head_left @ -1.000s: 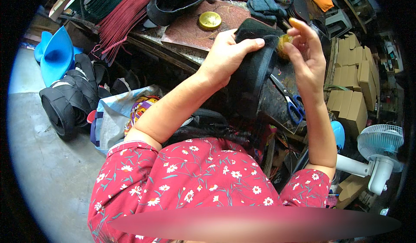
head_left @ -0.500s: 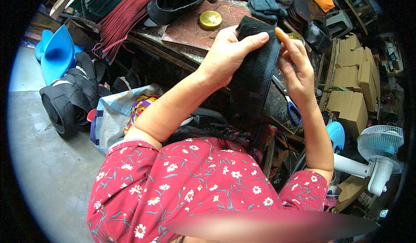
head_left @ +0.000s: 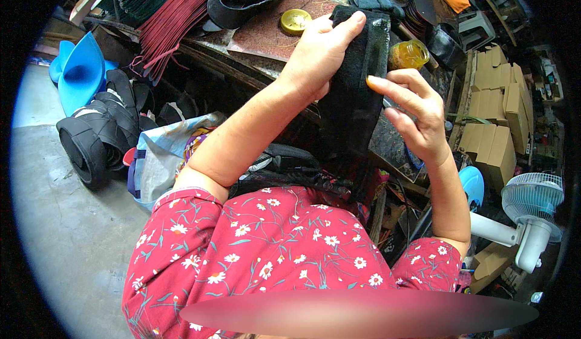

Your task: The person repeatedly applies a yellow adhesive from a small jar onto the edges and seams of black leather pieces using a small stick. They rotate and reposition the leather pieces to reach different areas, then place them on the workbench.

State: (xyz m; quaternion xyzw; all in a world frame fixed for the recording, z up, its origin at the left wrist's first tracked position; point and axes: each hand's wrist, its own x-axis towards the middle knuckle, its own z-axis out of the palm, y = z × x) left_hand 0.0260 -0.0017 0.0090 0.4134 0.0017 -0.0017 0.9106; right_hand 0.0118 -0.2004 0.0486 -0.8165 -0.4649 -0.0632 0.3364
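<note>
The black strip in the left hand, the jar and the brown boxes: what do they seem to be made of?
Strip: probably fabric, perhaps felt-like; mostly dull and slightly fuzzy, with some shine near its right edge. Jar: glass or clear plastic, glossy; its amber inside shows through. Boxes: likely cardboard, matte brown, with straight folds.

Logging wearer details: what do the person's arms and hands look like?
Short red sleeves with a white daisy print. Left hand and right hand are gloveless; no wristwear shows. One of the right fingers has an orange smear.
</note>
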